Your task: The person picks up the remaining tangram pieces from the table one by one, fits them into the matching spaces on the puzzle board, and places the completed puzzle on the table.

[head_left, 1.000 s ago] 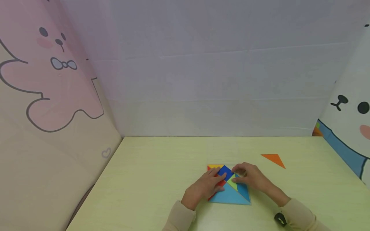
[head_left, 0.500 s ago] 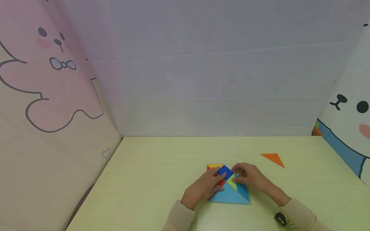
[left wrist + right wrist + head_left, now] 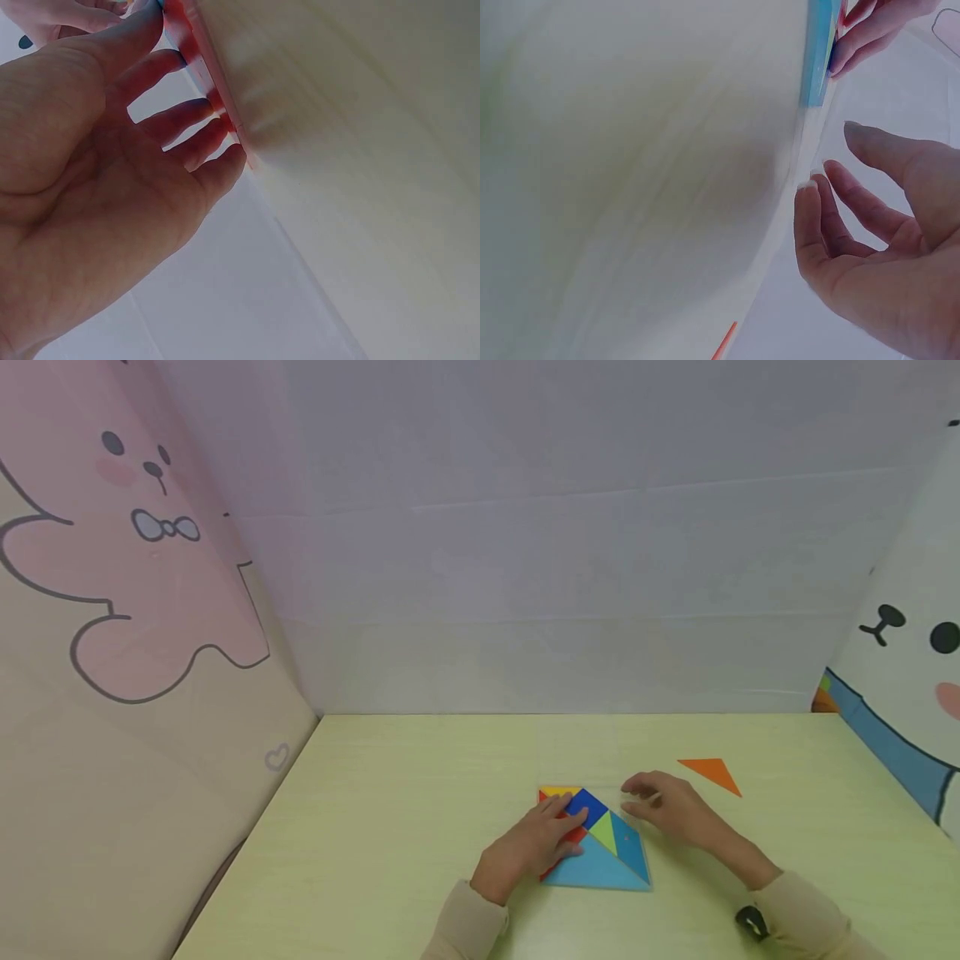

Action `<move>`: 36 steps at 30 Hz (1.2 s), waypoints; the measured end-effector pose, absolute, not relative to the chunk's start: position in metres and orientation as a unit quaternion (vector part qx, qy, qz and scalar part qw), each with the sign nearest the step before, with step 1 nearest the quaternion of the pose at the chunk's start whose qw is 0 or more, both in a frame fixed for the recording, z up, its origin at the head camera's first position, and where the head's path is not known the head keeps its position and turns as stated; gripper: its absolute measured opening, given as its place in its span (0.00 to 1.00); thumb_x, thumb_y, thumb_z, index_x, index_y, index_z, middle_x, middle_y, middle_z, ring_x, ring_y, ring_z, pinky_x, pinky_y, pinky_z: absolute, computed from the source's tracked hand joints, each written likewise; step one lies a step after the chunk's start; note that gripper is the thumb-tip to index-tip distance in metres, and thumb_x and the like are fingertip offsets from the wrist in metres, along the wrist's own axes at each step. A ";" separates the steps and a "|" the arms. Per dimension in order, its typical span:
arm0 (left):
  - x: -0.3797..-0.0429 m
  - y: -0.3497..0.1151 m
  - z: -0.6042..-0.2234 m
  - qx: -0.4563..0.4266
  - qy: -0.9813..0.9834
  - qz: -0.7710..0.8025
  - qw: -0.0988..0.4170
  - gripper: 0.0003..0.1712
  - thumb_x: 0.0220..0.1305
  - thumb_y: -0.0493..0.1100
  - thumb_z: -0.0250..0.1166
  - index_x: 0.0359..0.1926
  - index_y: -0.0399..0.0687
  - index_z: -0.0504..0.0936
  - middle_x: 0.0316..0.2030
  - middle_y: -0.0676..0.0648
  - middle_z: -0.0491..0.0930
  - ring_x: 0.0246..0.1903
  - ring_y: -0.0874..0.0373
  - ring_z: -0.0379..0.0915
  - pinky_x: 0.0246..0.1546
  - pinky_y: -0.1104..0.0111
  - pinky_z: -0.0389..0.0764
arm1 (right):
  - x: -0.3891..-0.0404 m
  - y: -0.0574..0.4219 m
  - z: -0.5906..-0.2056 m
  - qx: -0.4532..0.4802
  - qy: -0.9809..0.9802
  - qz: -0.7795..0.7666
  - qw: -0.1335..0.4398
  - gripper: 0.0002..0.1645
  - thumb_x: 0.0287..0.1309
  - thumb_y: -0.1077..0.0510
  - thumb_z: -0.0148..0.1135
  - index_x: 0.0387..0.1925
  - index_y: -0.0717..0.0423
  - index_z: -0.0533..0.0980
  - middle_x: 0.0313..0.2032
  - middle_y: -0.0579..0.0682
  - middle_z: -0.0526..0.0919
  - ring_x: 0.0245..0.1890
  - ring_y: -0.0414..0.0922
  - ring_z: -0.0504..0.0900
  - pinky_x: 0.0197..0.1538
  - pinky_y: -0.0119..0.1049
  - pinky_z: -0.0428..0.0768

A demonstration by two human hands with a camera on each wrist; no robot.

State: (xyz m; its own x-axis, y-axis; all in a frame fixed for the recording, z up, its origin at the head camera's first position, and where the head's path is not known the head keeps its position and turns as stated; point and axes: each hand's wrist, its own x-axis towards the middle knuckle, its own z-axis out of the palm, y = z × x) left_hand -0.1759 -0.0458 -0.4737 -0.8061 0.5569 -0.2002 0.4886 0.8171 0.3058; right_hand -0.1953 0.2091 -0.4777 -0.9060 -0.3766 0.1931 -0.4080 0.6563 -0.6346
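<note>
Tangram pieces lie fitted together on the table in the head view: a dark blue square [image 3: 587, 808], a green triangle [image 3: 604, 833], a large light blue triangle [image 3: 596, 868], a mid-blue piece [image 3: 630, 845], a yellow piece [image 3: 561, 792] and red parts, partly covered. My left hand [image 3: 528, 843] rests on their left side with its fingers stretched over the red area. Just right of the pieces, my right hand [image 3: 671, 806] hovers apart from them, fingers loosely bent and holding nothing. An orange triangle [image 3: 714, 773] lies by itself beyond the right hand.
The pale yellow table [image 3: 405, 810] reaches back to a plain light curtain [image 3: 555, 568]. Cartoon-printed cloths hang at the left [image 3: 172, 610] and right [image 3: 907, 677]. A small black object [image 3: 752, 923] sits beside the right sleeve.
My right hand has come off the green and blue pieces and moved right, uncovering them. The left hand has stayed in place, and the orange triangle lies where it was.
</note>
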 end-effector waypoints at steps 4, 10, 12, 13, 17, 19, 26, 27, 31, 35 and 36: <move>-0.176 -0.045 -0.474 0.275 0.943 0.121 0.143 0.34 0.74 0.56 0.60 0.77 0.61 0.66 0.79 0.50 0.56 0.78 0.54 0.51 0.72 0.64 0.64 | -0.196 0.217 -0.476 0.196 -0.917 0.346 0.042 0.11 0.62 0.61 0.72 0.45 0.62 0.83 0.41 0.50 0.86 0.43 0.51 0.84 0.43 0.40 0.86; -0.175 -0.046 -0.475 0.279 0.941 0.124 0.143 0.34 0.75 0.56 0.59 0.77 0.60 0.66 0.79 0.49 0.56 0.78 0.53 0.50 0.73 0.64 0.62 | -0.201 0.233 -0.475 0.184 -0.920 0.343 0.050 0.14 0.63 0.61 0.71 0.46 0.67 0.82 0.44 0.58 0.86 0.47 0.60 0.83 0.47 0.53 0.85; -0.175 -0.046 -0.475 0.280 0.941 0.126 0.144 0.34 0.75 0.56 0.59 0.77 0.60 0.66 0.79 0.49 0.56 0.78 0.53 0.50 0.73 0.64 0.62 | -0.202 0.237 -0.476 0.183 -0.921 0.339 0.054 0.14 0.63 0.61 0.71 0.46 0.68 0.82 0.45 0.59 0.86 0.48 0.61 0.83 0.48 0.56 0.83; -0.175 -0.046 -0.475 0.280 0.941 0.127 0.145 0.34 0.75 0.56 0.59 0.77 0.60 0.66 0.79 0.49 0.56 0.78 0.53 0.50 0.73 0.64 0.62 | -0.203 0.239 -0.477 0.186 -0.921 0.337 0.058 0.14 0.63 0.62 0.71 0.46 0.68 0.82 0.45 0.60 0.86 0.49 0.62 0.82 0.49 0.57 0.83; -0.175 -0.046 -0.474 0.279 0.941 0.125 0.143 0.34 0.74 0.56 0.60 0.78 0.60 0.66 0.79 0.49 0.56 0.78 0.53 0.50 0.73 0.64 0.63 | -0.206 0.245 -0.479 0.200 -0.922 0.323 0.075 0.13 0.61 0.64 0.71 0.45 0.69 0.82 0.43 0.60 0.86 0.47 0.62 0.82 0.47 0.56 0.83; -0.175 -0.046 -0.474 0.278 0.942 0.124 0.143 0.34 0.74 0.56 0.60 0.78 0.60 0.66 0.79 0.49 0.56 0.78 0.54 0.50 0.73 0.64 0.63 | -0.208 0.248 -0.480 0.208 -0.921 0.315 0.091 0.12 0.59 0.66 0.72 0.43 0.70 0.82 0.42 0.60 0.86 0.45 0.62 0.82 0.45 0.55 0.83; -0.175 -0.046 -0.474 0.278 0.941 0.125 0.145 0.34 0.74 0.56 0.60 0.77 0.60 0.66 0.79 0.49 0.56 0.78 0.53 0.50 0.73 0.63 0.63 | -0.208 0.257 -0.483 0.215 -0.921 0.291 0.146 0.12 0.54 0.68 0.74 0.41 0.68 0.83 0.39 0.58 0.87 0.41 0.60 0.83 0.41 0.51 0.82; -0.175 -0.046 -0.474 0.278 0.941 0.124 0.144 0.34 0.74 0.56 0.60 0.77 0.60 0.66 0.79 0.49 0.56 0.78 0.53 0.50 0.73 0.63 0.63 | -0.208 0.258 -0.483 0.215 -0.921 0.287 0.152 0.12 0.53 0.68 0.75 0.40 0.67 0.83 0.39 0.58 0.87 0.40 0.60 0.83 0.41 0.52 0.81; -0.175 -0.046 -0.475 0.279 0.942 0.125 0.143 0.34 0.74 0.56 0.60 0.77 0.60 0.66 0.79 0.49 0.56 0.78 0.53 0.50 0.73 0.63 0.63 | -0.210 0.263 -0.485 0.210 -0.924 0.272 0.166 0.12 0.51 0.68 0.75 0.39 0.68 0.83 0.38 0.59 0.87 0.40 0.61 0.82 0.44 0.56 0.78; -0.175 -0.046 -0.474 0.276 0.942 0.126 0.144 0.34 0.75 0.56 0.60 0.77 0.60 0.66 0.79 0.50 0.56 0.78 0.53 0.50 0.72 0.63 0.64 | -0.211 0.268 -0.486 0.194 -0.929 0.259 0.177 0.14 0.49 0.69 0.76 0.39 0.69 0.83 0.38 0.61 0.86 0.39 0.61 0.81 0.44 0.58 0.76; -0.175 -0.046 -0.473 0.276 0.942 0.126 0.144 0.34 0.74 0.56 0.60 0.77 0.60 0.66 0.79 0.50 0.56 0.78 0.53 0.50 0.72 0.63 0.64 | -0.211 0.270 -0.485 0.188 -0.931 0.259 0.176 0.15 0.49 0.68 0.76 0.40 0.70 0.83 0.38 0.62 0.86 0.39 0.61 0.81 0.44 0.58 0.75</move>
State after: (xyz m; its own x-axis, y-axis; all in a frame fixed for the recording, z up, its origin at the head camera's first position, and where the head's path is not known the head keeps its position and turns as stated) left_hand -0.1748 -0.0463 -0.4735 -0.8067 0.5557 -0.2011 0.4830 0.8161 0.3175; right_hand -0.2105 0.2696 -0.4853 -0.8675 -0.2582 0.4251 -0.4408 0.7951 -0.4165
